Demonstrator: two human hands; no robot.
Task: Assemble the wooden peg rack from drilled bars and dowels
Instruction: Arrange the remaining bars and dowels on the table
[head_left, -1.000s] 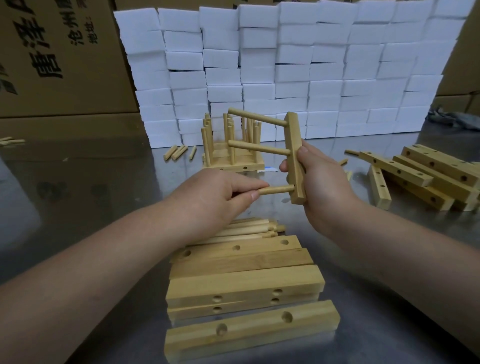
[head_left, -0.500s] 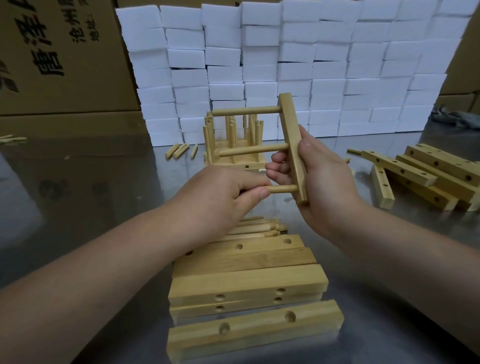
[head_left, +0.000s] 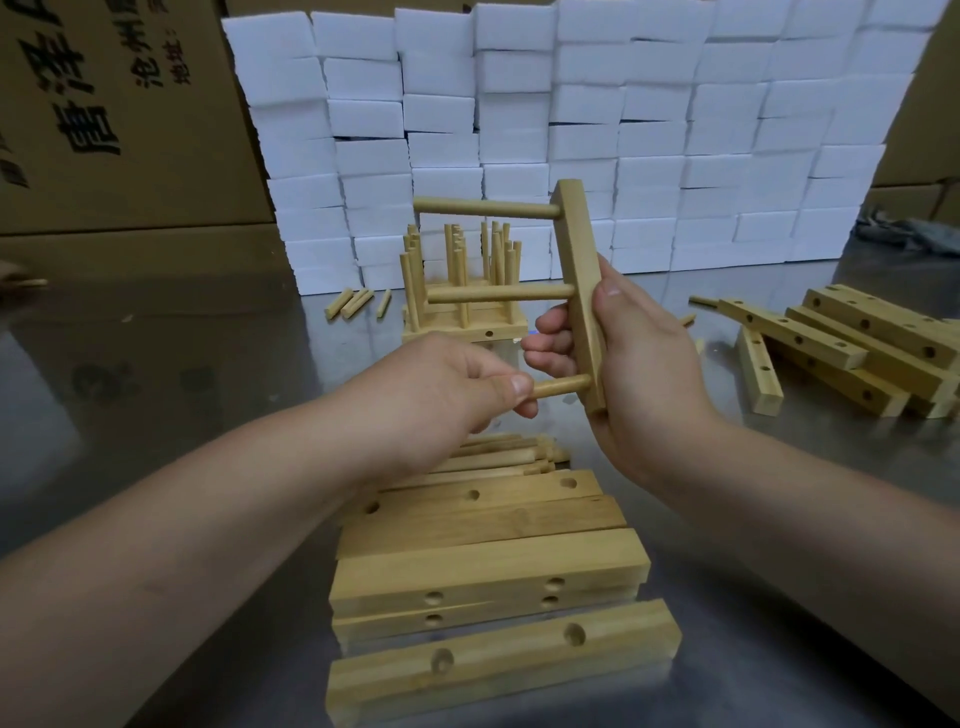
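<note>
- Wood is what every piece here is made of. The right hand (head_left: 639, 374) grips a drilled bar (head_left: 576, 249) and holds it standing up in the air, above the metal table (head_left: 156, 415).
- Its fingers curl round the bar between the middle dowel (head_left: 498, 294) and the lowest dowel (head_left: 561, 387), and the thumb presses on the other side. I think this tight hold keeps the bar from turning when something is pushed into it.
- The left hand (head_left: 441, 395) pinches the lowest dowel with thumb and fingers, close to the bar. The dowel's end sits in the bottom hole. Holding it so near the hole likely helps it go in straight and not wobble.
- The top dowel (head_left: 483, 209) and the middle dowel stick out sideways to the left, so all three dowels are in the bar.
- I think this bar is almost done. The free ends look ready for a second bar.
- A stack of bars (head_left: 488, 571) lies just in front of the person, and loose dowels (head_left: 498, 454) lie under the left hand. They are close, so they are easy to grab.
- Farther back stands a base with pegs (head_left: 457, 322) pointing up, in front of a wall of white blocks (head_left: 675, 130). Another heap of bars (head_left: 852, 338) lies on the right.
</note>
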